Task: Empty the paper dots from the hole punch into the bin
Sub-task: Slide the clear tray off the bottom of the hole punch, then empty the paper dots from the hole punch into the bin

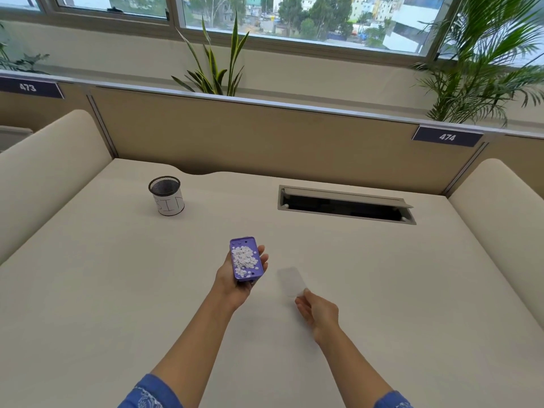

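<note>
- Holding the purple hole punch (245,259) upside down in our left hand (235,278), we have its underside facing up at us, palm beneath and fingers curled round its far side.
- White paper dots (243,257) sit heaped in that open underside, right above our palm, nothing spilled that we can make out.
- Our right hand (318,312) is pinching the near corner of a clear cover (290,280), thumb and fingertips pressed together on it; the piece is blurred, so we cannot tell whether it rests on the desk (382,290) or hangs just above it.
- That cover lies just beside the punch, off to the right of our left grip, and apart from it.
- So the opening step looks done: cover off, dots exposed and ready to go.
- The emptying itself is not done. The bin (167,195), a small mesh cup with a white paper label, stands well away from the left hand, forward and to the left, and from here we see no dots in it.
- What is left, by our reckoning: carry the punch level out over that rim, tip it, knock the dots loose.
- Risk to call: the heap is loose and light, so any tilt short of the bin would scatter dots on the desk.
</note>
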The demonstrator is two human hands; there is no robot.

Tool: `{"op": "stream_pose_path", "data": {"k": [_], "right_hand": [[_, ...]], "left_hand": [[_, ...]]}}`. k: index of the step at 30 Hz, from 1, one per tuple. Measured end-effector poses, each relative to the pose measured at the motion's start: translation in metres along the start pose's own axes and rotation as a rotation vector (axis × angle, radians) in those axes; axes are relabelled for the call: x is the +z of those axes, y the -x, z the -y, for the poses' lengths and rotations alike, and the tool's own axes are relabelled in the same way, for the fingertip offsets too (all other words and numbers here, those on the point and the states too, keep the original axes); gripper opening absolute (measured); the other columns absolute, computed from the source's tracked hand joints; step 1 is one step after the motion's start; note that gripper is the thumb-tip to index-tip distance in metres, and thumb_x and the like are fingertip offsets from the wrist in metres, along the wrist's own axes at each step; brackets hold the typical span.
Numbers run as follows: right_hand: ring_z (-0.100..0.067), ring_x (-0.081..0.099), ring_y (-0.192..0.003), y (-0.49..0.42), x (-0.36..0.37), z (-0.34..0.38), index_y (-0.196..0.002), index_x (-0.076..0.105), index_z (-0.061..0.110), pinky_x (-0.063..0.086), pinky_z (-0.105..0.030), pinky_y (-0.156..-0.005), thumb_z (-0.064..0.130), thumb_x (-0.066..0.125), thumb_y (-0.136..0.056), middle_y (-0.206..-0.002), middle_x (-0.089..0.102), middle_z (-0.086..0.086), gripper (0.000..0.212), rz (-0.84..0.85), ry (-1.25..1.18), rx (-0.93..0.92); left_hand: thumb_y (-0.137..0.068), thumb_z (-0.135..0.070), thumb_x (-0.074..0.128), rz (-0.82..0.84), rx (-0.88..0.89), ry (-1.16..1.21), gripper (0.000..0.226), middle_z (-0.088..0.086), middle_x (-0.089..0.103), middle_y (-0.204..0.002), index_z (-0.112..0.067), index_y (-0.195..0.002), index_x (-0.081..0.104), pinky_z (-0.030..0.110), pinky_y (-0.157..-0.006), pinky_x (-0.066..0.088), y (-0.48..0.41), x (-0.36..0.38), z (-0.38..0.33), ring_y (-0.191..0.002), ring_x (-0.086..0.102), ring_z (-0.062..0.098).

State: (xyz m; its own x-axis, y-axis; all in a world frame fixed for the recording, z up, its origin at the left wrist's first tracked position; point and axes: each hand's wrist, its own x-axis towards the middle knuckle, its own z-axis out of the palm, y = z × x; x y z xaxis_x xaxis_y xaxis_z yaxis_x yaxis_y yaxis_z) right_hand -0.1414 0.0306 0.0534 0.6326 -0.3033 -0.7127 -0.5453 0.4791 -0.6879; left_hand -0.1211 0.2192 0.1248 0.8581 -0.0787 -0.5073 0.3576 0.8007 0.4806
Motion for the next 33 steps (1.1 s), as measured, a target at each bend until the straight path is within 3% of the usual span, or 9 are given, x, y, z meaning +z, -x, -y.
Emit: {"op": "stream_pose_path", "data": {"k": [6,11,15,19,24,28,33], "right_hand": [[-0.024,0.066,-0.057,-0.017,-0.030,-0.007,-0.068,0.069,-0.003,0.059,-0.039,-0.079,0.014,0.073,-0.084,-0.068,0.071,-0.015,0.024,-0.076,0.198,-0.024],[-0.022,0.059,-0.051,-0.015,-0.038,-0.001,-0.064,0.065,0.004,0.054,-0.032,-0.061,0.015,0.069,-0.085,-0.060,0.064,-0.011,0.025,-0.059,0.252,-0.101],[-0.022,0.064,-0.062,0.008,-0.011,0.012,-0.080,0.069,-0.002,0.056,-0.028,-0.063,0.016,0.068,-0.088,-0.073,0.068,-0.013,0.020,0.076,0.254,-0.220],[-0.020,0.067,-0.069,0.050,0.035,0.019,-0.093,0.070,-0.001,0.059,-0.028,-0.066,0.025,0.069,-0.088,-0.083,0.070,-0.013,0.027,0.305,0.345,-0.270],[-0.020,0.072,-0.076,0.103,0.094,0.018,-0.097,0.070,0.010,0.060,-0.028,-0.071,0.040,0.071,-0.084,-0.091,0.073,-0.011,0.033,0.521,0.401,-0.420],[-0.023,0.073,-0.083,0.128,0.142,0.009,-0.104,0.065,0.022,0.061,-0.029,-0.069,0.047,0.074,-0.076,-0.098,0.072,-0.005,0.038,0.562,0.420,-0.569],[-0.012,0.073,-0.083,0.137,0.188,-0.010,-0.110,0.058,0.030,0.061,-0.031,-0.075,0.050,0.083,-0.066,-0.101,0.071,0.010,0.055,0.512,0.477,-0.702]], "left_hand": [[-0.103,-0.033,0.033,0.003,0.018,-0.005,0.041,0.012,0.076,-0.081,-0.004,-0.103,0.062,0.031,-0.058,0.061,0.000,0.009,0.008,-0.063,0.072,0.024],[-0.102,-0.036,0.035,0.001,0.049,-0.003,0.041,0.011,0.076,-0.083,-0.005,-0.104,0.063,0.031,-0.059,0.061,0.001,0.010,0.011,-0.065,0.072,0.024],[-0.101,-0.041,0.036,-0.001,0.086,0.031,0.044,0.011,0.076,-0.084,-0.007,-0.107,0.062,0.031,-0.058,0.061,0.004,0.004,0.002,-0.066,0.073,0.023],[-0.095,-0.057,0.028,-0.008,0.152,0.073,0.062,0.008,0.077,-0.086,-0.007,-0.110,0.062,0.032,-0.061,0.061,0.003,-0.003,-0.020,-0.070,0.074,0.021],[-0.091,-0.065,0.018,-0.001,0.212,0.029,0.071,0.007,0.069,-0.107,-0.012,-0.117,0.057,0.036,-0.077,0.057,0.006,-0.007,-0.061,-0.096,0.066,0.026],[-0.090,-0.065,0.020,0.036,0.228,0.025,0.073,0.008,0.065,-0.118,-0.013,-0.135,0.045,0.038,-0.080,0.054,0.006,-0.017,-0.097,-0.104,0.064,0.028],[-0.093,-0.062,0.023,0.059,0.297,-0.053,0.067,0.005,0.066,-0.118,-0.019,-0.142,0.039,0.037,-0.068,0.061,0.004,-0.033,-0.133,-0.101,0.066,0.028]]}}
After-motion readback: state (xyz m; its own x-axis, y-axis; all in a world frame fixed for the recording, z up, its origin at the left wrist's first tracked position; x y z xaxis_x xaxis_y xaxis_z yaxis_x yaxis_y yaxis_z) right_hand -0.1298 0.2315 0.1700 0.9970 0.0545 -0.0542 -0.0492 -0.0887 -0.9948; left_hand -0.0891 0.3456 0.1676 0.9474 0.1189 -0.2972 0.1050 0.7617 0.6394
